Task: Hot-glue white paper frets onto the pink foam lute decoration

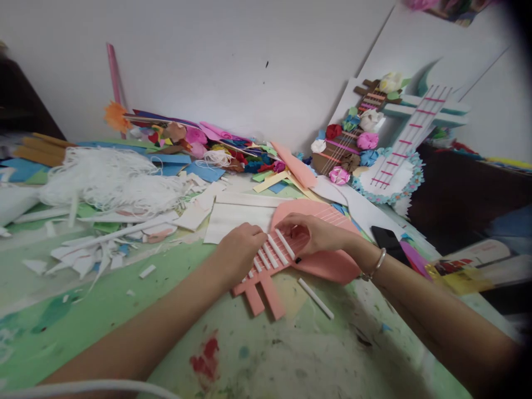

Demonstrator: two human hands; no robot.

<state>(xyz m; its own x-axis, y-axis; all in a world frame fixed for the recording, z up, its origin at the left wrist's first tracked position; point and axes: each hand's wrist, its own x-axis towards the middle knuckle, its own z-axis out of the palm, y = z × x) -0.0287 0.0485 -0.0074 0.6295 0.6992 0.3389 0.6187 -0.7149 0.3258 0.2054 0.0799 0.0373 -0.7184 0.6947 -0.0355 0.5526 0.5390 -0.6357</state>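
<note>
Two hands on a pink foam guitar point(332, 266) lying flat in the middle of the desk point(291, 354).

Head view: the left hand point(241, 249) rests knuckles-up on the guitar's narrow neck, its fingertips curled under and hidden, so I cannot tell its grip. The right hand point(311, 233) has a narrow grip, fingertips closed on the top end of a white strip point(285, 244) laid across the neck beside other thin, flat strips. Its palm covers part of the smooth, rounded body. A loose strip point(316, 298) lies on the paint-stained desk. Behind sits a fuzzy heap of white string point(108, 177). The right corners fade to dark.
</note>
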